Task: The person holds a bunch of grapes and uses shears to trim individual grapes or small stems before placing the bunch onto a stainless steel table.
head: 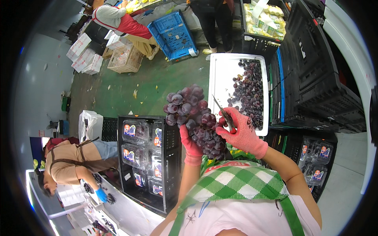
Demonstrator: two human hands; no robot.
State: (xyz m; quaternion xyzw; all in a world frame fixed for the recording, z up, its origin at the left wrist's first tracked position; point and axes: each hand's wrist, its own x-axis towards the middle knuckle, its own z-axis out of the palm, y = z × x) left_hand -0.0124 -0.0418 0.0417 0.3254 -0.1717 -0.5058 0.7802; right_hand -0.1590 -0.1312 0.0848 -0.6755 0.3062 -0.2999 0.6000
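Note:
A large bunch of dark purple grapes (192, 109) hangs in front of my apron. My left hand (191, 146), in a pink work glove, supports it from the near left side. My right hand (240, 129), gloved alike, holds a pair of small dark-bladed snips (226, 116), their tips pointing up and away to the left. The right fingertips are close to the bunch's right edge; whether they touch a grape, I cannot tell. Just beyond stands a white foam tray (220, 70), with many loose grapes (249, 88) heaped along its right side.
A black crate (165, 188) of clear grape clamshells (134, 156) stands at left, another crate (327, 174) at right. Stacked black crates (313, 59) rise beyond the tray. A blue crate (174, 37) lies on the green floor (118, 94). Co-workers stand at left and far side.

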